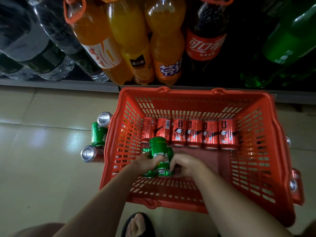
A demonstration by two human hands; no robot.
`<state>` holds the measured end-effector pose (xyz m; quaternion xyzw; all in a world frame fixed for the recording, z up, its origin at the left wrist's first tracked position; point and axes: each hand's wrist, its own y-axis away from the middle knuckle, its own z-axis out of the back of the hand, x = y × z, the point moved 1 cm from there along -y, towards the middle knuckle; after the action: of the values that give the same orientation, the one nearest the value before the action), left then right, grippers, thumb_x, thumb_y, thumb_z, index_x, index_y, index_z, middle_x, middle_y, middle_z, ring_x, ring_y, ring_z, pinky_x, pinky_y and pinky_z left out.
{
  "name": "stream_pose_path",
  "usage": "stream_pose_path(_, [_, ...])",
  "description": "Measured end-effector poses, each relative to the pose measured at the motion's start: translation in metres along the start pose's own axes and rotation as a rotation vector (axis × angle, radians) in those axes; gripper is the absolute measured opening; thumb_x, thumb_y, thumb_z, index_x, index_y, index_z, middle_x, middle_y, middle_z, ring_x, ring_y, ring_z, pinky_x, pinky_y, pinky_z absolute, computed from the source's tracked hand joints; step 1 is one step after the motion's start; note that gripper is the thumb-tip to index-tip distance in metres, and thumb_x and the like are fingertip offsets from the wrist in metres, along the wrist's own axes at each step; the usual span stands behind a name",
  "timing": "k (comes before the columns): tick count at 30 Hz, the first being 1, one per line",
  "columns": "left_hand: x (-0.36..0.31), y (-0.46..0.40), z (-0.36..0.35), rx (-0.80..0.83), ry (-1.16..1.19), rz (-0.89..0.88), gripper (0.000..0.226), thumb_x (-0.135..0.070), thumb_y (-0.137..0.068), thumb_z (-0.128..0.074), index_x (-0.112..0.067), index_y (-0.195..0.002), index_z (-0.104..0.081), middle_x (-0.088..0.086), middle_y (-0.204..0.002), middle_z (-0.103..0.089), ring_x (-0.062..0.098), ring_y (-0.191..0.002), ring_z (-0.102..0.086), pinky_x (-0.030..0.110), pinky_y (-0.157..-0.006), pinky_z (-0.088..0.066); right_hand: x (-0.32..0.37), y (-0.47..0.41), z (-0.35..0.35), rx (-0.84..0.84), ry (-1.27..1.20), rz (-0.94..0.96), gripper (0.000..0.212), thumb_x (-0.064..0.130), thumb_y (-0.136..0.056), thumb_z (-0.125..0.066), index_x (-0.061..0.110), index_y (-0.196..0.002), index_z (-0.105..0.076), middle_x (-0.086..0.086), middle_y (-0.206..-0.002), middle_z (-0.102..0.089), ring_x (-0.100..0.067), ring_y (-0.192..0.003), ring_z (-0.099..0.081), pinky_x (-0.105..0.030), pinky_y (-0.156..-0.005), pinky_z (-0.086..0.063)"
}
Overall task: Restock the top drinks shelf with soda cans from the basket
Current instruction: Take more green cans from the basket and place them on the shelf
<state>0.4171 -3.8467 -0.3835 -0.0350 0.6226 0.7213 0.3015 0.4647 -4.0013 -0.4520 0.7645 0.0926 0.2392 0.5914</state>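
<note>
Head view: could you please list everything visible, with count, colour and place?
basket: one, red, on the floor by the shelf.
red cans: six, lying in a row at the basket's far side.
green cans: a gripped cluster, count unclear, inside the basket.
floor cans: three, one green, two red, left of the basket.
bottles: clear, orange, cola, green, on the shelf.
left hand: grips the green cans.
right hand: grips the green cans.
foot: one, in a black sandal, bottom edge.

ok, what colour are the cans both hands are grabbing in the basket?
Green, with white lettering. The green cans show best in the head view, gripped by the left hand and right hand.
</note>
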Motion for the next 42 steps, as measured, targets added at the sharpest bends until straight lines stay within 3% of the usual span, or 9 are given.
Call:
stream_pose_path(3, [0.001, 0.002, -0.003, 0.045, 0.057, -0.015, 0.020, -0.042, -0.100, -0.058, -0.025, -0.105, -0.066, 0.008, -0.107, -0.073, 0.024, -0.101, -0.067, 0.038, -0.092, -0.052, -0.001, 0.004, -0.002, -0.010, 0.048, 0.039, 0.071, -0.020, -0.048, -0.054, 0.004, -0.114, -0.064, -0.022, -0.096, -0.074, -0.041, -0.089, -0.072, -0.044, -0.074, -0.058])
stream_pose_path(6, [0.002, 0.004, 0.001, 0.089, 0.144, -0.018, 0.022, -0.039, -0.103, -0.053, -0.023, -0.113, -0.065, 0.008, -0.109, -0.073, 0.024, -0.103, -0.068, 0.038, -0.089, -0.053, -0.003, 0.008, 0.002, 0.025, 0.097, 0.041, 0.069, -0.026, -0.058, -0.046, 0.009, -0.114, -0.063, -0.009, -0.061, -0.067, -0.029, -0.060, -0.064, -0.031, -0.051, -0.046])
stream_pose_path(12, [0.006, -0.003, 0.001, 0.154, 0.101, 0.039, 0.041, -0.049, -0.095, -0.064, -0.028, -0.131, -0.059, 0.002, -0.120, -0.070, 0.020, -0.109, -0.066, 0.035, -0.089, -0.051, -0.004, 0.001, 0.006, 0.067, 0.073, 0.003, 0.076, -0.012, -0.033, -0.051, 0.006, -0.106, -0.066, -0.014, -0.080, -0.068, -0.034, -0.076, -0.067, -0.032, -0.057, -0.049])
stream_pose_path(16, [0.001, -0.003, 0.000, 0.166, 0.122, 0.012, 0.022, -0.039, -0.103, -0.056, -0.030, -0.122, -0.055, -0.005, -0.108, -0.068, 0.011, -0.094, -0.065, 0.026, -0.070, -0.049, -0.006, 0.001, 0.010, 0.067, 0.040, -0.006, 0.078, -0.011, -0.031, -0.053, -0.004, -0.108, -0.063, -0.020, -0.094, -0.067, -0.036, -0.087, -0.066, -0.037, -0.070, -0.051])
stream_pose_path(20, [-0.001, -0.003, -0.003, 0.167, 0.222, -0.001, 0.025, -0.040, -0.102, -0.058, -0.028, -0.124, -0.057, 0.003, -0.112, -0.075, 0.021, -0.100, -0.073, 0.037, -0.086, -0.059, -0.009, 0.003, 0.013, 0.110, -0.059, -0.017, 0.101, -0.012, -0.025, -0.056, 0.003, -0.124, -0.062, -0.020, -0.111, -0.067, -0.038, -0.094, -0.070, -0.036, -0.067, -0.055])
stream_pose_path(25, [-0.007, 0.001, -0.003, 0.116, 0.386, 0.013, 0.026, -0.040, -0.101, -0.057, -0.023, -0.121, -0.060, 0.005, -0.100, -0.078, 0.020, -0.089, -0.076, 0.032, -0.071, -0.059, -0.002, 0.034, 0.017, 0.161, -0.052, 0.021, 0.065, -0.022, -0.063, -0.044, 0.006, -0.118, -0.063, -0.016, -0.110, -0.070, -0.036, -0.104, -0.069, -0.048, -0.097, -0.049])
stream_pose_path(28, [-0.016, 0.017, -0.002, 0.107, 0.442, 0.001, 0.019, -0.036, -0.102, -0.058, -0.023, -0.115, -0.062, 0.006, -0.097, -0.079, 0.021, -0.088, -0.077, 0.034, -0.073, -0.060, 0.005, 0.056, 0.017, 0.150, -0.126, 0.058, 0.060, -0.023, -0.068, -0.040, 0.005, -0.114, -0.065, -0.018, -0.107, -0.072, -0.036, -0.101, -0.069, -0.051, -0.105, -0.045])
stream_pose_path(35, [-0.076, 0.122, 0.023, 0.075, 0.441, -0.068, 0.033, -0.033, -0.101, -0.060, -0.015, -0.128, -0.063, 0.013, -0.112, -0.078, 0.034, -0.107, -0.073, 0.057, -0.099, -0.056, 0.050, 0.187, 0.009, 0.183, -0.260, 0.152, 0.057, -0.022, -0.073, -0.047, -0.002, -0.125, -0.061, -0.017, -0.105, -0.071, -0.035, -0.097, -0.069, -0.050, -0.097, -0.052])
stream_pose_path(42, [-0.203, 0.330, 0.095, 0.054, 0.380, -0.239, 0.042, -0.041, -0.087, -0.072, -0.018, -0.121, -0.065, 0.010, -0.110, -0.078, 0.026, -0.099, -0.075, 0.045, -0.089, -0.061, 0.140, 0.417, -0.027, 0.241, -0.300, 0.329, 0.052, -0.023, -0.076, -0.036, 0.004, -0.107, -0.069, -0.017, -0.098, -0.074, -0.031, -0.085, -0.071, -0.042, -0.082, -0.055])
